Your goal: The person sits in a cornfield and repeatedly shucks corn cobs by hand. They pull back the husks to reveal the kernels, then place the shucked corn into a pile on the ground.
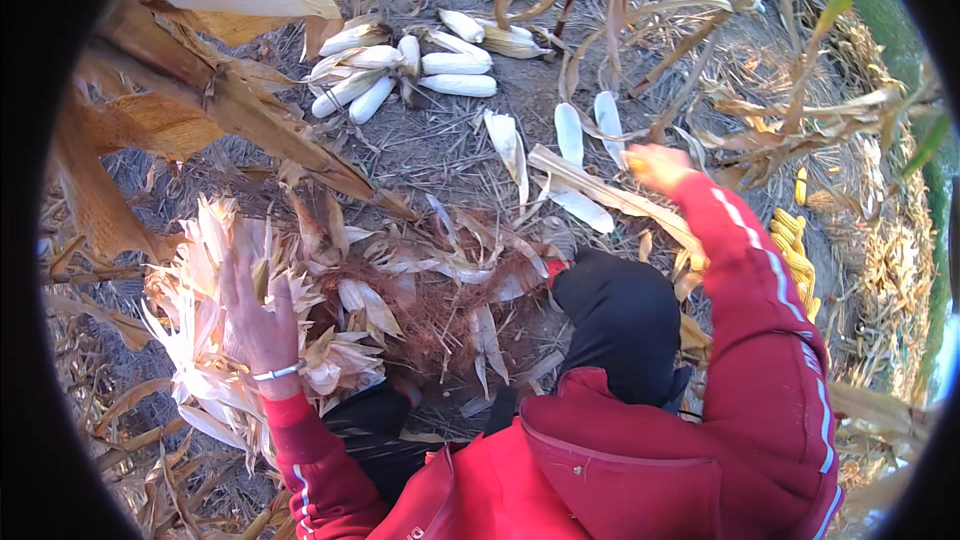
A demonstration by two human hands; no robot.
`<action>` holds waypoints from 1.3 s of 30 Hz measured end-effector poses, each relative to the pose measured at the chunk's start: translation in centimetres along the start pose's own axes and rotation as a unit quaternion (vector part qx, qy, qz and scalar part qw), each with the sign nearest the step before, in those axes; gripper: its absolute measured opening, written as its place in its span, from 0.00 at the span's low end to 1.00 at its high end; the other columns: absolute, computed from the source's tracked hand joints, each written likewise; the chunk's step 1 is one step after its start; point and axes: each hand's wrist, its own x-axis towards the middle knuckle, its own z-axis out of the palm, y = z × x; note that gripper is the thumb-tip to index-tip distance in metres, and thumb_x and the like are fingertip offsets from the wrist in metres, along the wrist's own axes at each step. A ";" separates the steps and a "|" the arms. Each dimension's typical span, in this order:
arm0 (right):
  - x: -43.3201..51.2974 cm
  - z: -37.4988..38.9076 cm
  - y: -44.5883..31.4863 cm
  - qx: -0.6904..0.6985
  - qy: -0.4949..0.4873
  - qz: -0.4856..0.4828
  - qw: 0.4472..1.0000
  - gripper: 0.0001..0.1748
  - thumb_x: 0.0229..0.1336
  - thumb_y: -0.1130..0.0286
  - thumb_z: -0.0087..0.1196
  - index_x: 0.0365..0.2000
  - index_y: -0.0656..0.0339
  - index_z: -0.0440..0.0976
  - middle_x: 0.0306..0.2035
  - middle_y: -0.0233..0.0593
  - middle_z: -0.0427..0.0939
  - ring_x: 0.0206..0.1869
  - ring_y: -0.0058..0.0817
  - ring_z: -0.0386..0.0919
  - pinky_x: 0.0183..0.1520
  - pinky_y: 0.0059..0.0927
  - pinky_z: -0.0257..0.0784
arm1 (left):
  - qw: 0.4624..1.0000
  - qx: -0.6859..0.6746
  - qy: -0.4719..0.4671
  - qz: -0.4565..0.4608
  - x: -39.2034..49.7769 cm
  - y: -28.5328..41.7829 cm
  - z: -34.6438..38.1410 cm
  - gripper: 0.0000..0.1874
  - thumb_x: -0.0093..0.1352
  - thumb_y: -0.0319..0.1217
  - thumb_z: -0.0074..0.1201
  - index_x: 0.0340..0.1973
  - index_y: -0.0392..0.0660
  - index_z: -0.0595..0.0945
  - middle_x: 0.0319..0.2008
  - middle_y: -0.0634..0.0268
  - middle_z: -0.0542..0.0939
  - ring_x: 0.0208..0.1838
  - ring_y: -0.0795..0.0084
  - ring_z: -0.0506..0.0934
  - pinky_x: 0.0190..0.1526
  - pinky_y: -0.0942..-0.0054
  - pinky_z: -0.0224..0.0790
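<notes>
My left hand [259, 307] lies spread, palm down, over a heap of dry pale corn husks [202, 360], with a metal bangle on its wrist. Out to the right, my right hand [660, 167] is curled and slightly blurred beside a pale husk leaf [609, 124]. A small yellow-orange patch shows at its fingers; what it is, or whether it is held, is unclear. A long dry leaf strip [600, 187] runs below that hand. Farther from me, several corn ears in pale husks [459, 85] lie in a loose group on the ground.
Bare yellow corn ears [793, 259] are piled past my right sleeve. Reddish-brown corn silk [435, 315] and loose husks cover the ground before my knees. A thick dry cornstalk [247, 109] slants in from the upper left. More dry stalks [697, 37] stand at the upper right.
</notes>
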 end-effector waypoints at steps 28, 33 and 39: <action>36.1 2.7 -19.7 0.039 0.194 -0.126 0.972 0.16 0.54 0.67 0.45 0.45 0.51 0.72 0.61 0.46 0.59 0.62 0.47 0.57 0.56 0.54 0.56 | 0.830 -0.555 0.046 -0.041 9.4 8.3 13.9 0.05 0.68 0.28 0.40 0.38 0.43 0.69 0.14 0.70 0.66 0.17 0.76 0.68 0.35 0.68 0.69; 38.5 2.1 -20.9 0.217 0.106 0.052 0.969 0.38 0.46 0.62 0.60 0.58 0.54 0.57 0.63 0.47 0.50 0.59 0.46 0.61 0.57 0.50 0.60 | 0.823 -0.566 0.042 -0.036 10.5 7.9 14.2 0.05 0.68 0.31 0.43 0.34 0.43 0.70 0.14 0.69 0.67 0.17 0.75 0.69 0.32 0.68 0.69; 40.7 3.5 -22.0 0.227 0.048 0.051 0.971 0.30 0.42 0.59 0.59 0.48 0.58 0.70 0.46 0.47 0.74 0.51 0.44 0.71 0.50 0.42 0.69 | 0.815 -0.577 0.033 -0.042 10.8 8.0 14.4 0.09 0.68 0.36 0.46 0.32 0.45 0.69 0.14 0.70 0.68 0.18 0.76 0.70 0.33 0.68 0.69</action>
